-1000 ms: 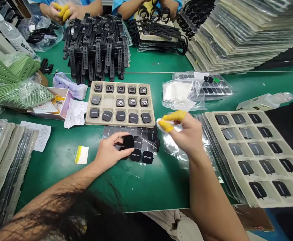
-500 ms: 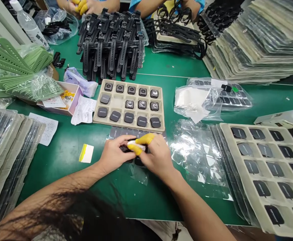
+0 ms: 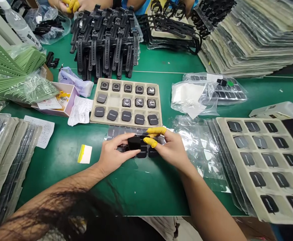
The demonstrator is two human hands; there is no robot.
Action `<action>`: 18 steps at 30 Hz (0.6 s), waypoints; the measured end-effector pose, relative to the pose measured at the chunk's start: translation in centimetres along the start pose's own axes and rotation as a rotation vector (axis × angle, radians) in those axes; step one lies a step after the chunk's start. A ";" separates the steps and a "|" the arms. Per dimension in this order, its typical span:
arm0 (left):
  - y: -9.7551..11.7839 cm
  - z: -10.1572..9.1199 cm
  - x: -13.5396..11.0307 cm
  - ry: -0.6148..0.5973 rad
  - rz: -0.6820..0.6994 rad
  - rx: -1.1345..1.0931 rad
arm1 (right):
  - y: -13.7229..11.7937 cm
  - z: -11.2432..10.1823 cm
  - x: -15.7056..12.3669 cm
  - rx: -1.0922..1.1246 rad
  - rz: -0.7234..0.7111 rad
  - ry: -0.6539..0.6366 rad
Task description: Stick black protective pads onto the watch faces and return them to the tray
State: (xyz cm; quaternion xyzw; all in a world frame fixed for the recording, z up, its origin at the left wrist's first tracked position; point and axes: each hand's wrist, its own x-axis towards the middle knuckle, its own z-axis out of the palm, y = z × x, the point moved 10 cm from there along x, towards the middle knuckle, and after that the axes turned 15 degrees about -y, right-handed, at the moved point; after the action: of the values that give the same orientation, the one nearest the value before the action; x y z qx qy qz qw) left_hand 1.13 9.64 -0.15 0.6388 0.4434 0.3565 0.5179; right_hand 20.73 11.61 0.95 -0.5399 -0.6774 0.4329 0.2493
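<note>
With left hand: gripping black watch body between thumb and fingers | location: hanging above logo-printed black squares, near side of compartmented tray | with right hand: hovering just beside, holding yellow-covered fingertips close together, leaving unclear whether pinching anything

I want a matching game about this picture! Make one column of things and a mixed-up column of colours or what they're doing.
Column one:
1. Left hand
2. Right hand
3. Fanned straps at the left edge
4. Small card on the table

Column two:
A. Light green
B. Wearing yellow finger covers
C. White with a yellow edge
D. Holding a black watch

Right pairs: 1-D, 2-B, 3-A, 4-C
</note>
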 end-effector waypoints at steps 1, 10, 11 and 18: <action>-0.1 0.0 0.0 -0.001 -0.002 -0.008 | 0.5 -0.1 0.0 0.042 0.024 0.023; -2.7 0.6 0.2 -0.028 -0.236 -0.341 | -0.8 -0.5 -0.1 0.133 -0.149 0.109; -2.9 0.7 0.2 -0.032 -0.258 -0.379 | -1.1 -0.5 0.0 0.129 -0.186 0.104; -2.2 0.4 0.1 -0.022 -0.212 -0.210 | 1.0 -3.8 -0.5 0.685 -0.105 0.109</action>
State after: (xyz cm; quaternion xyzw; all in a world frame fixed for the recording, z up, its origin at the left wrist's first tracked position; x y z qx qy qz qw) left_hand 1.12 9.73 -2.39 0.5347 0.4630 0.3371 0.6213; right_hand 24.41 12.39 2.03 -0.4119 -0.5053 0.5921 0.4737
